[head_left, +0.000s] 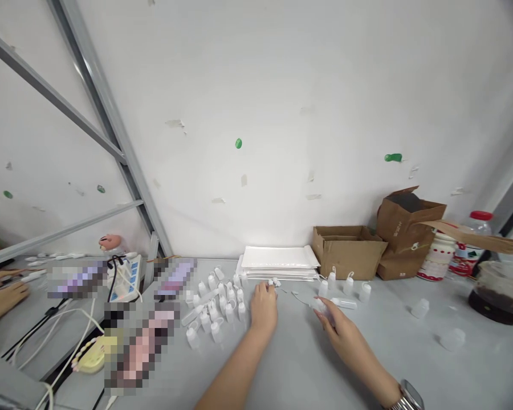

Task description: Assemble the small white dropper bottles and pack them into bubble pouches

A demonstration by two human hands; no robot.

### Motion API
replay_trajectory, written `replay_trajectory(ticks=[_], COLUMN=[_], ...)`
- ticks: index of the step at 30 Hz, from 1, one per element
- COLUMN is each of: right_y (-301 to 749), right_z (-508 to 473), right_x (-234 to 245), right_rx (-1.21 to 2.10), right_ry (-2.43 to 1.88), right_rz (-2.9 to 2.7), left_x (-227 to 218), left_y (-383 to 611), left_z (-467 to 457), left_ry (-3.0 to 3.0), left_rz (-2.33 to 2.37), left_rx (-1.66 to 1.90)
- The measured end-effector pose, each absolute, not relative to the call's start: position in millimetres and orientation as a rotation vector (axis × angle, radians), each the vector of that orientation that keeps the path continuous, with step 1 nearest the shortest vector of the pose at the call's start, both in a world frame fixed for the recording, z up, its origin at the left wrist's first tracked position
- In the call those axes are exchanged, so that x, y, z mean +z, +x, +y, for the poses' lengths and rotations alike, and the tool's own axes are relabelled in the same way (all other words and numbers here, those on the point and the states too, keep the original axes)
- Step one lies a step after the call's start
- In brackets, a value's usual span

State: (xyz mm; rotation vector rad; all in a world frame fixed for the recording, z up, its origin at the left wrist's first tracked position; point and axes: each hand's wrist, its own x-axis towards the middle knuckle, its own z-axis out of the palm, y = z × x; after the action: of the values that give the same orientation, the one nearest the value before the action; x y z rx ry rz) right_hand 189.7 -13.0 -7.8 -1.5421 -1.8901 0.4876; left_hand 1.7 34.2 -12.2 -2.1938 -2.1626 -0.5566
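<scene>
My left hand (264, 307) reaches forward on the grey table (308, 364), its fingertips pinched on a small white cap (275, 282) near the stack of white sheets (279, 262). A cluster of several small white dropper bottles (216, 304) stands just left of it. My right hand (340, 330), a watch on its wrist, curls around a small clear bottle (319, 306) lying low on the table. Three more small bottles (347, 285) stand behind the right hand.
An open cardboard box (346, 249) and a brown paper bag (406, 230) sit against the wall at the right, with a red-capped bottle (474, 242) and a dark bowl (501, 293). A power strip (126, 279) and cables lie left. Another person's hands (2, 296) rest at far left.
</scene>
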Motion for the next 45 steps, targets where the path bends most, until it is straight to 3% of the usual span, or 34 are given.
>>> replay_trajectory(ticks=[45], right_y=[206.2], right_z=[6.9], right_x=[-38.4], right_rx=[0.5], right_ry=[-1.588], right_rz=[-1.939], left_x=[-8.5], left_y=[2.3], left_z=[33.3], left_ry=[-2.386], left_rz=[-2.157], left_rx=[-0.72])
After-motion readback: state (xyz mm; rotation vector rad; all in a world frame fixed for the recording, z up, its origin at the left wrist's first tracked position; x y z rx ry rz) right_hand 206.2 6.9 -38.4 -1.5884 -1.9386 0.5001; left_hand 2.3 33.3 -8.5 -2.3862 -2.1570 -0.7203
